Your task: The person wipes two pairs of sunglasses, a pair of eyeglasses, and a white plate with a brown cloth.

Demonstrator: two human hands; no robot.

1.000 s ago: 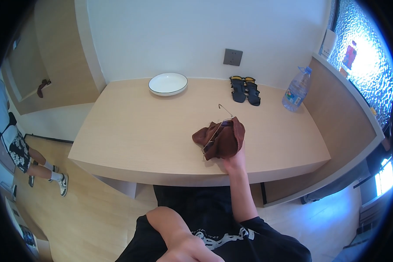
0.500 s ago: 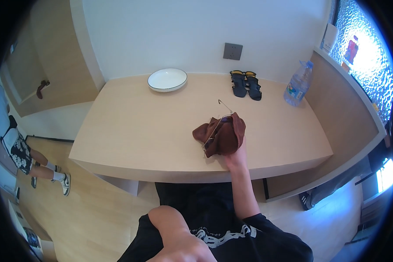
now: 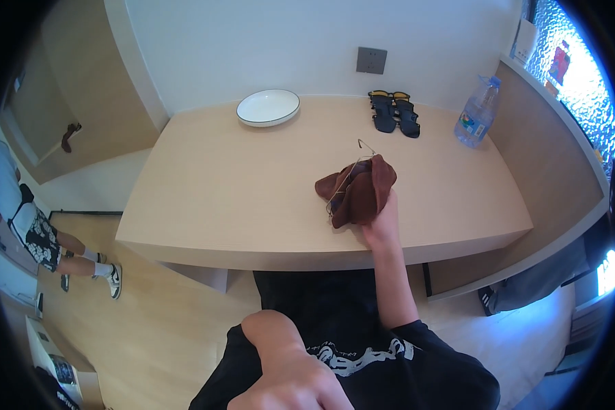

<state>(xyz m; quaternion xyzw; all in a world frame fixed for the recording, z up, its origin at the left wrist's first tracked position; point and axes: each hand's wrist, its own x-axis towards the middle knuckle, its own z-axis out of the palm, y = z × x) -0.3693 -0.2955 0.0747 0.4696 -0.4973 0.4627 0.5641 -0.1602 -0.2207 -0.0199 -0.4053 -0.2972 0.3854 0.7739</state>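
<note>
Above the table's near right part, my right hand (image 3: 384, 219) is closed around a reddish-brown cloth (image 3: 367, 198). Its fingers are mostly hidden under the folds. A pair of thin wire-framed eyeglasses (image 3: 346, 184) is wrapped in the cloth, with one temple poking out at the top and part of the frame showing at the left. At the lower edge, my left hand (image 3: 287, 391) is raised close to my body. Its back and knuckles show, but its fingers run out of the picture, so whether it holds anything is hidden.
On the pale wooden table (image 3: 205, 184), a white dish (image 3: 269, 108) with a dark rim stands at the back. Dark clip-on lenses (image 3: 395, 116) and a clear plastic bottle (image 3: 477, 115) are further right, beside the curved side panel (image 3: 547, 164). A person (image 3: 37, 229) stands at the left.
The whole view has shifted a little, so the table and its things sit slightly higher and further right. My right hand still holds the cloth and eyeglasses; my left remains low.
</note>
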